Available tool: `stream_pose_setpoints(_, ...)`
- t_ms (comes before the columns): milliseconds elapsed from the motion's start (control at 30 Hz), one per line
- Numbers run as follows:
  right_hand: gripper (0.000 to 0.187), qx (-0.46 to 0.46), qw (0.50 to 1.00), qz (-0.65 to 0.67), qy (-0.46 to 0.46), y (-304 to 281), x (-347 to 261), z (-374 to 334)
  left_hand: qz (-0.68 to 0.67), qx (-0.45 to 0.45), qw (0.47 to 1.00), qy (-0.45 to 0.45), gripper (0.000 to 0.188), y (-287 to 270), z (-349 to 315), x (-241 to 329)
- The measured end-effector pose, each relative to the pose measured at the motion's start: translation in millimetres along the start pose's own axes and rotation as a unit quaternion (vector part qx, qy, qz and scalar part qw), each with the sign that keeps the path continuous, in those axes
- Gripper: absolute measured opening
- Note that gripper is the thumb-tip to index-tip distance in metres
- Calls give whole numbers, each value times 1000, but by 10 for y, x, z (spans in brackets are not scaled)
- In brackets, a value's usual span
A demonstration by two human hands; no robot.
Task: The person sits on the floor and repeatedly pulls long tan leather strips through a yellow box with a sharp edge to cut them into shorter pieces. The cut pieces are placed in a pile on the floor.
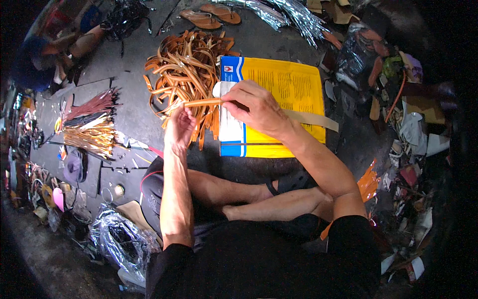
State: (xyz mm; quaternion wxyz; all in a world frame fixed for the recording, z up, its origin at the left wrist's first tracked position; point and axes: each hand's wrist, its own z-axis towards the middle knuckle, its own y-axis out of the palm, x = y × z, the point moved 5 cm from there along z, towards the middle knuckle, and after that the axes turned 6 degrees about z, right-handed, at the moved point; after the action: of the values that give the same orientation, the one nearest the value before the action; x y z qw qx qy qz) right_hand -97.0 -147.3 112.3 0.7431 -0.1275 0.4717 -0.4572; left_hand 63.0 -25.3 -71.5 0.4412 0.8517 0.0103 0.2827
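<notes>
Between my hands a tan-orange strap [203, 102] is stretched roughly level, thin and flat like leather. My left hand [181, 125] pinches its left end, fingers curled with the palm turned up. My right hand [256, 105] closes thumb and fingers on the other end, above a yellow, blue and white printed sheet [298, 92]. A beige strip [316, 120] juts out to the right from behind my right wrist; I cannot tell if it joins the strap. A white round thing [216, 89] shows at the sheet's left edge. Behind my left hand lies a tangled heap of similar straps [186, 60].
Bundles of brown, black and gold strips [92, 122] lie at left. Sandals [204, 19] and silvery strips [298, 22] are at the far side. Scraps and plastic bags [356, 62] crowd the right. Clear plastic [122, 239] lies near left. Another person's arm [87, 42] shows far left.
</notes>
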Motion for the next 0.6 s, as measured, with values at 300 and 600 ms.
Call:
stream_pose_setpoints(300,14,-3,1000,-1,-7,-10,5,1,231,-22,970,70,14,974,-515,-185)
stream_pose_setpoints(600,14,-11,1000,7,15,-20,15,-43,163,28,986,14,8,600,-354,-180)
